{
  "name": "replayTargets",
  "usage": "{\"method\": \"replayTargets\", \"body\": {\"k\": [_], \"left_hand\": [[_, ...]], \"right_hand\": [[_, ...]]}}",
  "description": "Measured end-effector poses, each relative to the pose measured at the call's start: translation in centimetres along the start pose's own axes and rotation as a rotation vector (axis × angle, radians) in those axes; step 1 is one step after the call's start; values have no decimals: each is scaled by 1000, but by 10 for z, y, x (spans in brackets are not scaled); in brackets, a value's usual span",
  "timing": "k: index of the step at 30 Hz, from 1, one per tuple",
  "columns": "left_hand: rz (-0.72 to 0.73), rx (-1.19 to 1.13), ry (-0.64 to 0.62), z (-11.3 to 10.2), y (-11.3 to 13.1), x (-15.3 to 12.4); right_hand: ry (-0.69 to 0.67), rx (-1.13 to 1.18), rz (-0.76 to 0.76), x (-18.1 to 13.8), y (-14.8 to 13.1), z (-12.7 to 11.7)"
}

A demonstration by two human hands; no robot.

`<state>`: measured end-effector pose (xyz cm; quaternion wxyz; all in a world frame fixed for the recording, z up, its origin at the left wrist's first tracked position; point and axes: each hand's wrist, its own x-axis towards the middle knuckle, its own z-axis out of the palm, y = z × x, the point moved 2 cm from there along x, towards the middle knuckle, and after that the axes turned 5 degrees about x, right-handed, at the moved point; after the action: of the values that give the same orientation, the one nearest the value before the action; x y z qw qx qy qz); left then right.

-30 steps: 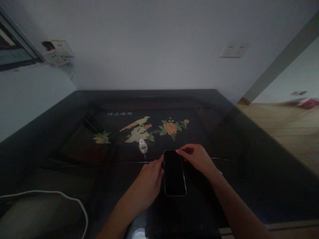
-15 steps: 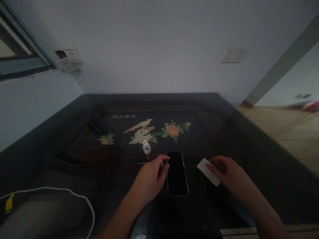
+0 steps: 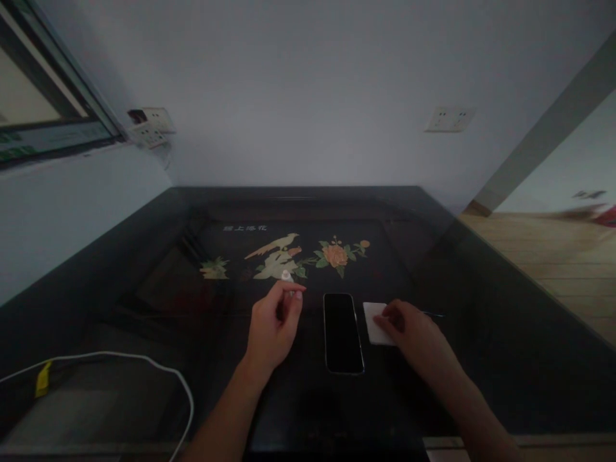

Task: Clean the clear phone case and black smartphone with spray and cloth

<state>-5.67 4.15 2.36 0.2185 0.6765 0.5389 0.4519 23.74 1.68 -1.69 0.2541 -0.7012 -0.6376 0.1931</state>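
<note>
A black phone (image 3: pixel 342 332) lies screen up on the dark table (image 3: pixel 481 333) between my hands. My left hand (image 3: pixel 272 326) sits left of it with fingers closed round a small white dropper bottle (image 3: pixel 287 276), whose cap shows above my fingertips. My right hand (image 3: pixel 414 332) rests to the right of the phone, fingers curled down on a white square cloth (image 3: pixel 376 323) that lies flat on the table.
The tabletop carries an inlaid bird and flower picture (image 3: pixel 293 256). A white cable (image 3: pixel 144 369) with a yellow tag loops at the near left. Wall sockets (image 3: pixel 450 119) sit on the back wall, wooden floor (image 3: pixel 553 263) to the right.
My left hand left the phone's edge and closed on the small bottle. My right hand moved off the phone, took up the white cloth and laid it down beside the phone.
</note>
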Motion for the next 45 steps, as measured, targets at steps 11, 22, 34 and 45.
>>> {"method": "replayTargets", "body": {"k": [11, 22, 34, 45], "left_hand": [[29, 156, -416, 21, -3, 1], [-50, 378, -408, 33, 1, -4], [-114, 800, -363, 79, 42, 3], [-198, 814, -329, 96, 40, 3]], "right_hand": [[87, 284, -182, 56, -23, -12], [44, 549, -173, 52, -17, 9], [-35, 580, -207, 49, -24, 22], [-63, 628, -209, 51, -21, 28]]}}
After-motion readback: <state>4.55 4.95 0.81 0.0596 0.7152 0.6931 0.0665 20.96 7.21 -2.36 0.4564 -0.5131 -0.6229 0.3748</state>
